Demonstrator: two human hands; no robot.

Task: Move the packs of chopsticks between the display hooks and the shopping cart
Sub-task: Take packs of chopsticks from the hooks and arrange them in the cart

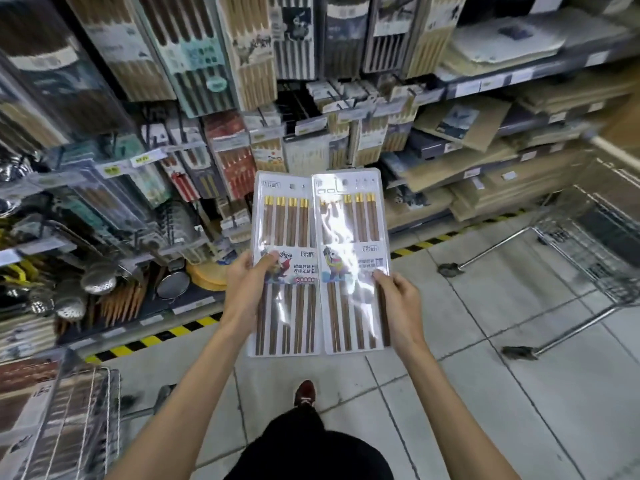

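Close in, left hand (246, 283) grips the left pack of chopsticks (286, 220) by its outer edge, thumb on front; right hand (399, 293) grips the right pack of chopsticks (350, 220) likewise. Packs upright, side by side, inner edges touching, above the floor. Shopping cart (588, 244) off right; display hooks (333, 98) with hanging packs beyond.

Both bare forearms reach forward from the lower edge of the view, converging slightly, wrists nearly straight. Left hand (246, 285) grips the left pack (284, 220) at its outer edge near mid-length, with the thumb laid across the front and the remaining fingers hidden behind. Right hand (400, 296) grips the right pack (349, 220) likewise at its outer edge, thumb on the front. The hands are roughly level, apart, and do not touch.
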